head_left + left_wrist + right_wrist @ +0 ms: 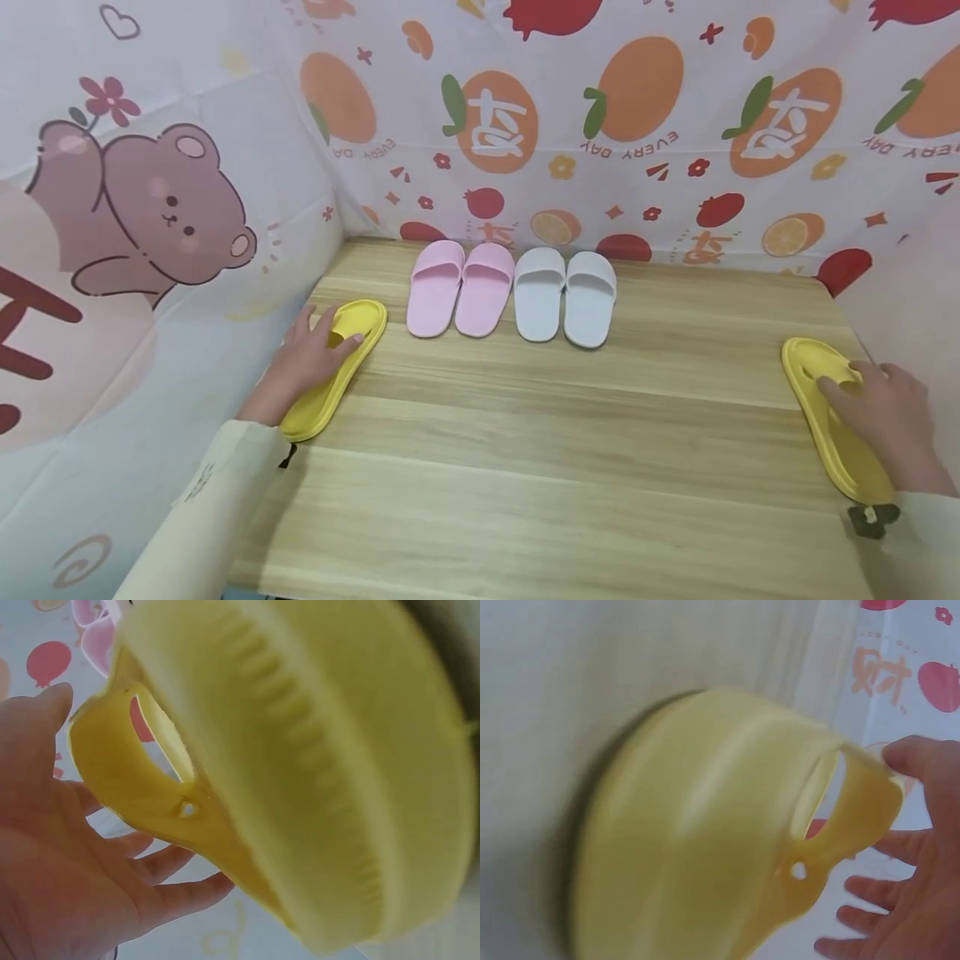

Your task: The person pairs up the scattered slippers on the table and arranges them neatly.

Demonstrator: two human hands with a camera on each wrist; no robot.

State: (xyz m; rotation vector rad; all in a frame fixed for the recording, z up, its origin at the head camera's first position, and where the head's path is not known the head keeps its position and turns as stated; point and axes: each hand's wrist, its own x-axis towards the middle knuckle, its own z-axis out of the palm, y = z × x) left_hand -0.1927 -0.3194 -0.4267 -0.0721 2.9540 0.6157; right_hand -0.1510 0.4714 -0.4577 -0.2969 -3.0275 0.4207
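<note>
In the head view my left hand [303, 358] is over a yellow slipper [330, 404] at the table's left edge. The left wrist view has that hand [67, 847] with spread fingers beside the slipper's strap [120, 776]; its thumb is by the strap's edge. Far to the right, my right hand [892, 412] hovers over another yellow slipper [817, 425]. Its thumb appears close to or touching the strap [866, 814] in the right wrist view, with the other fingers loosely spread. Whether either hand bears on its slipper I cannot tell.
A pair of pink slippers [433, 308] lies at the back of the wooden table [540, 467], toes toward the fruit-print cloth [562, 183]. White slippers [537, 312] lie right beside them. A bear-print cloth [247, 183] borders the left side.
</note>
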